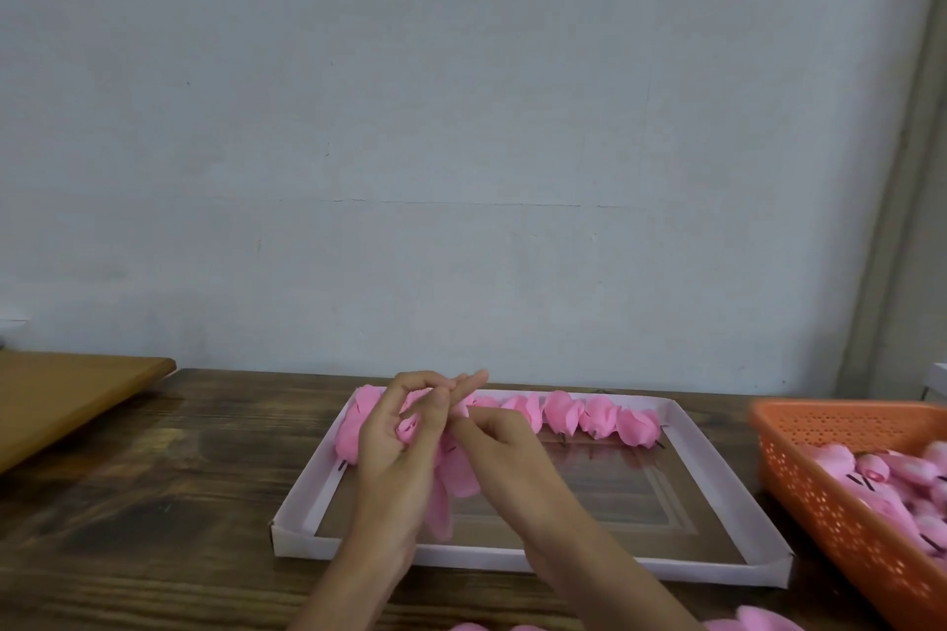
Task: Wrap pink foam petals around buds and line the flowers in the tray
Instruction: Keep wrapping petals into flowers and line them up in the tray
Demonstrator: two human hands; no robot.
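Two hands work one half-wrapped flower (453,474) above the left half of the tray (727,477). Left hand (399,441) curls round the bud end. The right hand (494,441) pinches a loose petal against it, and other petals hang free below. Finished flowers (579,413) line the tray's far wall, each touching its neighbour. An orange basket (830,425) of further pink pieces stands to the tray's right. Judged risk: a slackened pinch would let the foam spring open, and a hanging petal could brush and disorder the row at set-down.
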